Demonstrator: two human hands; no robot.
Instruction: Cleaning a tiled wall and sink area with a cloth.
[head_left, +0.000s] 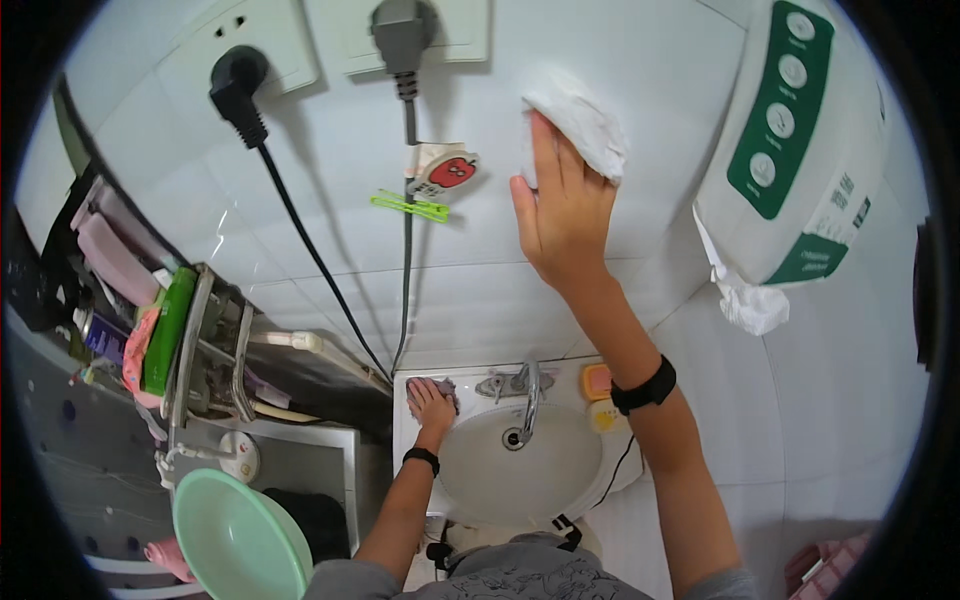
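Note:
My right hand (568, 210) presses a white tissue or cloth (589, 131) flat against the tiled wall, right of the plugs, its fingers partly under the fold. Down at the back left corner of the washbasin (525, 480), my left hand (430, 403) rests on a crumpled grey-purple cloth (448, 388). The chrome faucet (532, 401) stands between the two arms, over the drain. A grey power cord (407, 292) hangs left of my right hand, with a green clothespin (409, 205) and an apple-shaped tag (450, 172) on it.
A black plug (240, 82) sits in the left socket. A large tissue pack (795, 172) hangs at right. Orange and yellow containers (598, 382) stand on the basin's right rim. At left are a metal rack (191, 337) with bottles and a green plastic basin (240, 532).

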